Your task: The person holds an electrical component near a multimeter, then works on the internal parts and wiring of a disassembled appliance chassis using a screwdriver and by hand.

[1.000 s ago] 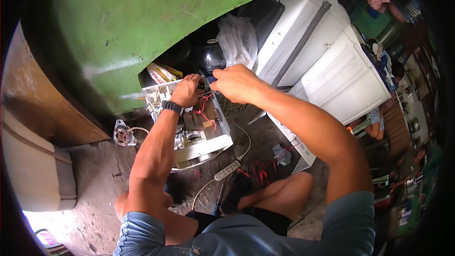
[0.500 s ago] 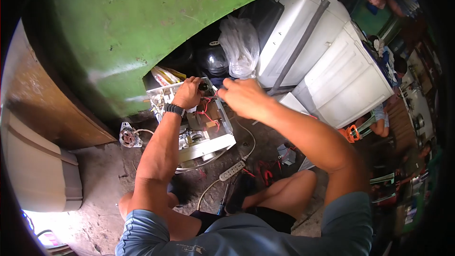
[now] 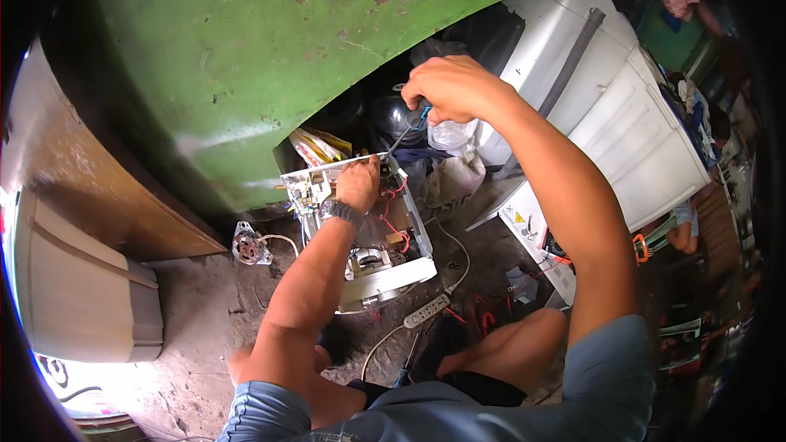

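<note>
An opened white appliance housing (image 3: 386,282) with red wires and exposed parts lies on the floor before me. My left hand (image 3: 359,184), with a dark band at its wrist, is closed at the housing's far edge; what its fingers hold is hidden. Above the far right corner, my right hand (image 3: 446,94) is wrapped round the blue and black handle of a screwdriver (image 3: 401,139). Its shaft slants down left toward the housing's far edge, near my left fingertips. Whether the tip touches is unclear.
A small motor (image 3: 250,245) lies left of the housing. A power strip (image 3: 426,311) with its cable is on the floor near my legs. White appliance panels (image 3: 622,131) stand at the right, a green wall (image 3: 246,49) ahead. People are partly visible at the far right.
My right hand has risen away from the housing, and the screwdriver in it now shows clearly. My left hand has shifted along the far edge. The view has turned slightly.
</note>
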`<move>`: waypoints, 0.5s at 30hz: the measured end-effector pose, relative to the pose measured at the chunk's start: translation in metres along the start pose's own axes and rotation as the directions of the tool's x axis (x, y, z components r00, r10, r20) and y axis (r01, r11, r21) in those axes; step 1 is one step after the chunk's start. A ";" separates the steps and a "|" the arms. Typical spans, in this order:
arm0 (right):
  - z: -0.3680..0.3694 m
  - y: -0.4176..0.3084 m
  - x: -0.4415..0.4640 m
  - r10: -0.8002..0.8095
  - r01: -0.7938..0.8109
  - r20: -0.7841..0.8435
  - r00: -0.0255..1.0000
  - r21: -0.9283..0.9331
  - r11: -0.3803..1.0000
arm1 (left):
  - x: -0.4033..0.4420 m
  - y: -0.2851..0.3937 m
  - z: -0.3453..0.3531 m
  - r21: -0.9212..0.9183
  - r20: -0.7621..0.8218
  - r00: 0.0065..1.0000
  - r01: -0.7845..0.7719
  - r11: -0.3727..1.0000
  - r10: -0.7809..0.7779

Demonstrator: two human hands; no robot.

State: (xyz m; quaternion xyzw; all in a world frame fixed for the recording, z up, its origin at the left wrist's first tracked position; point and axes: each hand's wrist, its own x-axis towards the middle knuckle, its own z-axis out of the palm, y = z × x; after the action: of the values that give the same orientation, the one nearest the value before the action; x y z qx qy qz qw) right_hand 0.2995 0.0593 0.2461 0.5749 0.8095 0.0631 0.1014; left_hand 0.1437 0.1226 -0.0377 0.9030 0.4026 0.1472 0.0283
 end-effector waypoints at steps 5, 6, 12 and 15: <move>0.006 0.000 0.046 -0.073 0.075 0.138 0.988 -0.010 0.997 | 0.003 -0.010 0.011 -0.043 0.002 1.000 -0.020 0.999 0.020; 0.009 0.002 0.055 -0.098 0.098 0.166 0.981 0.005 0.995 | 0.003 -0.010 0.011 -0.066 -0.026 1.000 -0.016 0.998 0.015; 0.029 0.018 0.103 -0.154 0.128 0.321 0.935 0.101 0.987 | -0.002 0.001 -0.019 -0.145 0.035 0.999 0.034 0.989 -0.030; 0.033 0.016 0.117 -0.178 0.154 0.357 0.917 0.094 0.984 | 0.002 -0.004 -0.011 -0.149 0.046 0.998 0.036 0.988 -0.030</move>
State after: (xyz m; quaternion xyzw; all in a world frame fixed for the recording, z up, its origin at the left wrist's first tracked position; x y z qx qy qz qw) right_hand 0.2848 0.1742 0.2074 0.5090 0.8240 -0.0793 0.2358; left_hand 0.1390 0.1258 -0.0276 0.8946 0.4046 0.1566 0.1073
